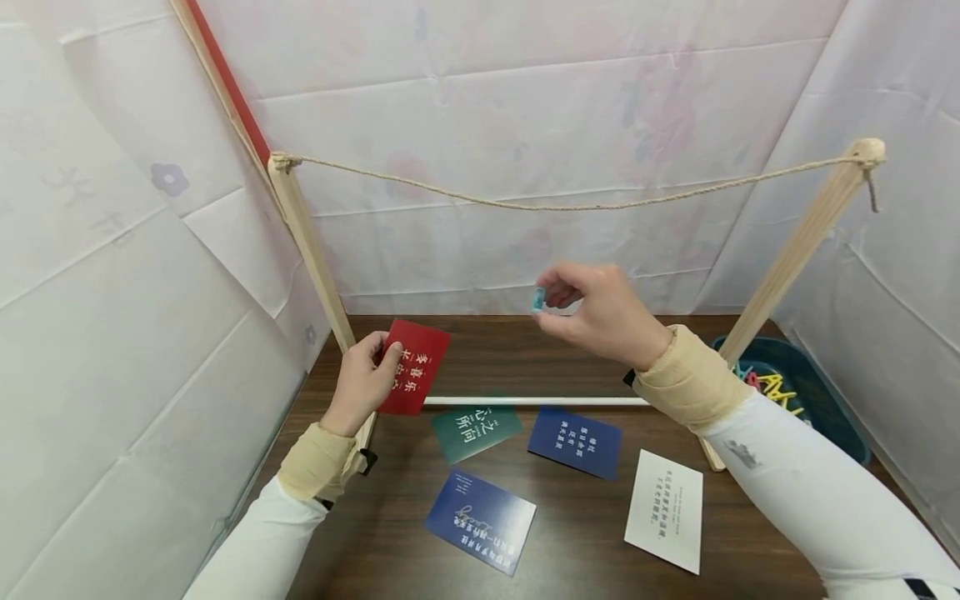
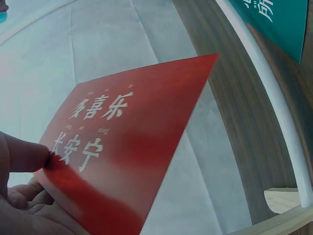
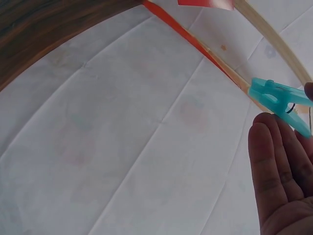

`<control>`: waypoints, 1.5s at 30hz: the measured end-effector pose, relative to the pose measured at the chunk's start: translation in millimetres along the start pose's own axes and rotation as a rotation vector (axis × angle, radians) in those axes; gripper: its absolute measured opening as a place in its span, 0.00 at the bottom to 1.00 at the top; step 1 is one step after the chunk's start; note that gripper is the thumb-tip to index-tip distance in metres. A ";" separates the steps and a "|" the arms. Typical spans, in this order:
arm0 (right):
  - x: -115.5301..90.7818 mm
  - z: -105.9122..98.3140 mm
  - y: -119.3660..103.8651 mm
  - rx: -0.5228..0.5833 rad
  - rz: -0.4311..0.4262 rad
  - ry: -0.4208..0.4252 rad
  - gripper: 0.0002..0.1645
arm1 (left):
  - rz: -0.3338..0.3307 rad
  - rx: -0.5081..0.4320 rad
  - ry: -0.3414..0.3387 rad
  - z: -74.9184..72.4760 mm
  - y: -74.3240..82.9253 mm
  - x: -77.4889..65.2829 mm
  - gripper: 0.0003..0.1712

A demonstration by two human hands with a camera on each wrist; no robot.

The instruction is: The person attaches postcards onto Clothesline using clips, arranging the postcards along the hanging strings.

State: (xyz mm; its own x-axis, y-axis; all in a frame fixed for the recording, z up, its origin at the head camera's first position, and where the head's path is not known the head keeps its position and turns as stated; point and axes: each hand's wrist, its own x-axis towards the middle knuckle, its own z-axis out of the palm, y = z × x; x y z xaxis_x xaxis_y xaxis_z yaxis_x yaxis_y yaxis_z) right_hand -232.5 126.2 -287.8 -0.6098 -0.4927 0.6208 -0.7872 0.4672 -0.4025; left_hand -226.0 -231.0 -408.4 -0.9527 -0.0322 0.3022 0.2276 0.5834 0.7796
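My left hand [image 1: 365, 382] pinches a red card [image 1: 420, 367] with white writing by its left edge, thumb on the printed face. In the left wrist view the red card [image 2: 127, 137] stands tilted, its far corner free. Higher and to the right, my right hand [image 1: 603, 312] holds a small turquoise clothespin [image 1: 538, 300] between thumb and fingers. The right wrist view shows the clothespin [image 3: 279, 98] with its nose pointing away from the hand. Above both hands a rope [image 1: 525, 206] sags between two wooden posts [image 1: 311, 242].
On the dark table lie a green card [image 1: 476, 432], a dark blue card [image 1: 574, 443], a blue card [image 1: 482, 521] and a white card [image 1: 664, 510]. A white rod [image 1: 540, 402] spans the posts low down. A dark green basket [image 1: 832, 408] with several coloured clothespins [image 1: 776, 387] stands right.
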 end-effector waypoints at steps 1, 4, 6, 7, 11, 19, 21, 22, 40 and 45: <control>1.4 0.6 -0.5 0.005 -0.003 0.002 0.10 | 0.003 -0.007 0.009 0.0 0.0 0.7 0.15; 6.0 1.8 -2.6 0.020 -0.011 0.008 0.09 | 0.015 -0.030 0.034 -1.3 1.6 1.3 0.15; 8.8 2.2 -4.1 0.036 -0.017 0.007 0.09 | 0.025 -0.040 0.050 -2.0 3.1 2.4 0.15; 10.2 2.2 -4.6 0.042 -0.018 0.007 0.08 | 0.030 -0.043 0.058 -2.3 4.1 2.9 0.15; 14.8 0.8 -7.9 0.073 -0.014 0.005 0.09 | 0.041 -0.075 0.080 -1.6 7.6 6.5 0.14; 24.9 2.0 -13.5 0.082 -0.038 0.003 0.10 | 0.058 -0.106 0.122 -3.5 12.9 11.4 0.15; 28.0 2.1 -16.1 0.092 -0.045 0.006 0.10 | 0.060 -0.122 0.132 -4.1 15.4 13.0 0.15; 29.5 2.1 -17.5 0.098 -0.046 0.007 0.10 | 0.063 -0.129 0.138 -4.6 16.9 13.7 0.15; 54.2 4.4 -35.9 0.149 -0.055 -0.008 0.09 | 0.062 -0.265 0.179 -15.7 30.8 28.1 0.17; 61.2 4.5 -39.3 0.157 -0.068 0.004 0.09 | 0.071 -0.299 0.197 -20.6 35.9 32.7 0.17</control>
State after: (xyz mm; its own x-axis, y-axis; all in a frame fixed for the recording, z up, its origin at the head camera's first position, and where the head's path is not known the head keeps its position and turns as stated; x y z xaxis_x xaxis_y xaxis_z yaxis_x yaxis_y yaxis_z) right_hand -239.3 74.4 -237.1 -0.5545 -0.5160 0.6529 -0.8315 0.3122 -0.4594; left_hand -244.8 -227.9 -359.2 -0.8820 -0.1728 0.4384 0.3682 0.3278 0.8700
